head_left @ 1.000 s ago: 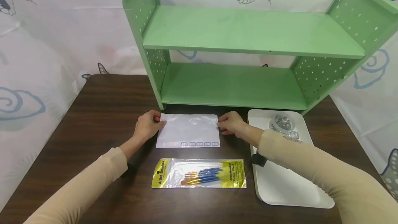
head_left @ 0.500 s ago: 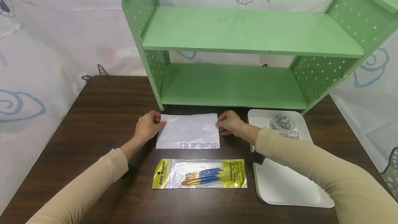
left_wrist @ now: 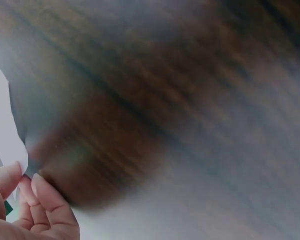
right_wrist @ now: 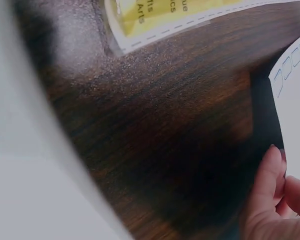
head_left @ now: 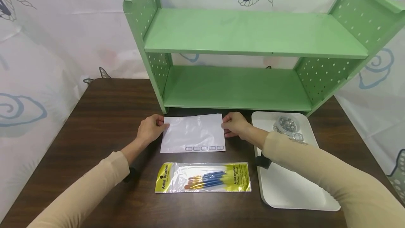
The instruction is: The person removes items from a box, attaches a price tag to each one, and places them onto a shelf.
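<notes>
A white envelope (head_left: 193, 133) with a row of small printed boxes along its near edge lies between both hands in the head view. My left hand (head_left: 150, 128) pinches its far left corner between thumb and fingers; the left wrist view shows the thumb (left_wrist: 9, 179) on the white edge. At the other side my right hand (head_left: 235, 125) pinches the right edge, and in the right wrist view that edge stands off the table with a dark shadow beside it. Nearer the person lies a clear and yellow packet of artist brushes (head_left: 203, 177), with blue-handled brushes inside.
A green two-tier shelf (head_left: 237, 89) stands behind the envelope. To the right, a white tray (head_left: 294, 189) holds a round clear container (head_left: 288, 124) of small silvery pieces, partly under the right forearm. Dark wooden table (head_left: 95, 126) lies beneath everything.
The envelope has shifted slightly to the right, and its far right corner sits a little higher. Both hands keep their pinch on it. The brush packet stays in place.
</notes>
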`<state>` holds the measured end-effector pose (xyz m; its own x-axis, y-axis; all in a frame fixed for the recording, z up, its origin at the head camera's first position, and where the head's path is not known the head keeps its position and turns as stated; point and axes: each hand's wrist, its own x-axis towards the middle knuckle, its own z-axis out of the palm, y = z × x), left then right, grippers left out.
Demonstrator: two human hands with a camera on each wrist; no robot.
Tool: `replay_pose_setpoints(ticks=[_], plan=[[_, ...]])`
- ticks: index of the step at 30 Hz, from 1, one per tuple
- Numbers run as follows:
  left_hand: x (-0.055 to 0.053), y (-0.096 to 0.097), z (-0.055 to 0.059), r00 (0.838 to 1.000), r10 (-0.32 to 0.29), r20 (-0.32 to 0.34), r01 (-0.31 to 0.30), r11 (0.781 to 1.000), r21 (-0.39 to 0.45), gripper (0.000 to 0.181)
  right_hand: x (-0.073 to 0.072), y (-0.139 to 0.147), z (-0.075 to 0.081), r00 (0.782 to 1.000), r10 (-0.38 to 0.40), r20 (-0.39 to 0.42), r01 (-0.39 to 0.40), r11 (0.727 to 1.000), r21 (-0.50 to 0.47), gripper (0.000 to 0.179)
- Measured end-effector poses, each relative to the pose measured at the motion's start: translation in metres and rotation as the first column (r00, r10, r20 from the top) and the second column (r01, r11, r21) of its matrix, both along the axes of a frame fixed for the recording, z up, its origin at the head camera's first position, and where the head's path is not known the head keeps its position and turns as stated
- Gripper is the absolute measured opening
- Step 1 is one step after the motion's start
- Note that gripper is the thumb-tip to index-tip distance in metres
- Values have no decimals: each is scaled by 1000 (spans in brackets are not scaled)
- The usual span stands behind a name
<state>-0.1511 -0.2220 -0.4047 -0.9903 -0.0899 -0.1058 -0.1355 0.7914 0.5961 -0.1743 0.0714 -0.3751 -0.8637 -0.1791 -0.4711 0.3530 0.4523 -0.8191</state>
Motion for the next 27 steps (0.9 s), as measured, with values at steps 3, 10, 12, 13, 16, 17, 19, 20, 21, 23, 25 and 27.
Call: replay_pose_setpoints(ticks=[3, 10, 12, 13, 16, 17, 19, 20, 21, 23, 25, 27], plan=[[0, -1, 2, 1000, -7, 4, 7, 1000, 5, 24, 0, 1, 2, 1000, 4, -4, -4, 1000, -21, 19], [2, -3, 4, 998, -65, -15, 66, 988, 139, 15, 2, 9, 7, 1000, 6, -29, -7, 999, -42, 18], [3, -3, 5, 996, -85, -14, 86, 975, 204, 15, 2, 12, 7, 999, 8, -37, -10, 999, -40, 19], [4, -3, 6, 996, -94, -12, 94, 967, 236, 15, 3, 14, 7, 999, 11, -43, -12, 999, -36, 19], [5, -1, 8, 994, -113, -2, 107, 940, 324, 15, 3, 19, 8, 998, 18, -66, -20, 999, -32, 20], [5, 0, 8, 993, -116, 2, 108, 930, 350, 15, 4, 21, 8, 997, 18, -73, -20, 999, -34, 20], [6, 2, 10, 993, -119, 7, 107, 914, 392, 15, 5, 25, 10, 996, 12, -90, -16, 999, -38, 20], [6, 3, 10, 993, -118, 10, 104, 908, 406, 15, 6, 26, 10, 995, 12, -97, -16, 999, -42, 20], [6, 4, 10, 993, -117, 13, 101, 904, 416, 15, 7, 28, 11, 995, 7, -101, -12, 999, -47, 20], [7, 5, 11, 993, -116, 17, 98, 897, 431, 16, 8, 31, 12, 994, 7, -107, -13, 998, -54, 21], [8, 7, 12, 993, -113, 16, 95, 892, 441, 16, 9, 35, 14, 993, 6, -117, -13, 998, -61, 22], [9, 9, 13, 994, -111, 11, 94, 888, 450, 16, 11, 39, 17, 989, 4, -145, -14, 998, -68, 25]])
